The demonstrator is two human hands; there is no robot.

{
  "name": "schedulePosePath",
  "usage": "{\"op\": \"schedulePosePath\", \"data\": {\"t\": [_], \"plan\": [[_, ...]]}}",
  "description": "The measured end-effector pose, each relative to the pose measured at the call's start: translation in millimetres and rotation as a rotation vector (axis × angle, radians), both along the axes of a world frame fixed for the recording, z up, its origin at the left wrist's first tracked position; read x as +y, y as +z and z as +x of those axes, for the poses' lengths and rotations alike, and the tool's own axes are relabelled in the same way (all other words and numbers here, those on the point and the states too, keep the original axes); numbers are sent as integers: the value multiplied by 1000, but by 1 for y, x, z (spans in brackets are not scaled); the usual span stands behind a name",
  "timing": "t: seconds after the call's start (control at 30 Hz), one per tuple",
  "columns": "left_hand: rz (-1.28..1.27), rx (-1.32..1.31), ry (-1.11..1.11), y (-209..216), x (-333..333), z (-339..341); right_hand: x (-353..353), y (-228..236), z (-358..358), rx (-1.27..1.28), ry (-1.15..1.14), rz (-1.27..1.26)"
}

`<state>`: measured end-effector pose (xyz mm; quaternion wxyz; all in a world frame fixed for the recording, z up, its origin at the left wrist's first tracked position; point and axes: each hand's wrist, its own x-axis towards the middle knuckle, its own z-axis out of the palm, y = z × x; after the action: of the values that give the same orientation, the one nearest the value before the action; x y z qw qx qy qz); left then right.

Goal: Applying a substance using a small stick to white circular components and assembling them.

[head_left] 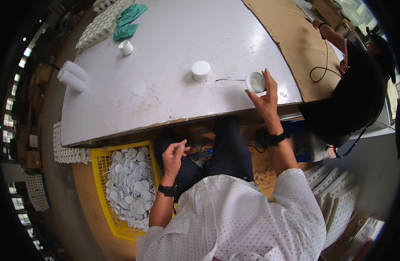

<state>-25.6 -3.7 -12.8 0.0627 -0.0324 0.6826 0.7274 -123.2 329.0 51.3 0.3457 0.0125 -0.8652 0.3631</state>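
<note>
Over the table's near right part, my right hand (267, 96) is closed round a white round cup-shaped piece (248, 88). Its open face is turned up, a pale yellowish disc shows inside, and a thin grey wire (229, 79) runs left from it. My left hand (172, 160) hovers above my lap beside the yellow basket, fingers loosely bent and partly apart, with nothing visible in them. Left of the held piece stands a short white cylinder (200, 71) with a round top. A flat white disc (139, 88) lies further left.
The yellow basket (99, 191) beside my legs holds many white discs with wires. On the white table (173, 39) are a small white cup (126, 48), white rolls (72, 76), green cloth (128, 21) and trays (105, 26). A person in black (356, 95) works at right by cardboard (291, 48).
</note>
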Motion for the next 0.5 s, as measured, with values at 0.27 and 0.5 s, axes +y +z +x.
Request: {"op": "schedulePosePath", "data": {"t": [0.27,0.5], "plan": [[-327,346,-273,91,41,-21,-61,16,50,-149,559,-47],[-178,21,-393,76,47,-18,-90,19,61,-267,966,3]]}}
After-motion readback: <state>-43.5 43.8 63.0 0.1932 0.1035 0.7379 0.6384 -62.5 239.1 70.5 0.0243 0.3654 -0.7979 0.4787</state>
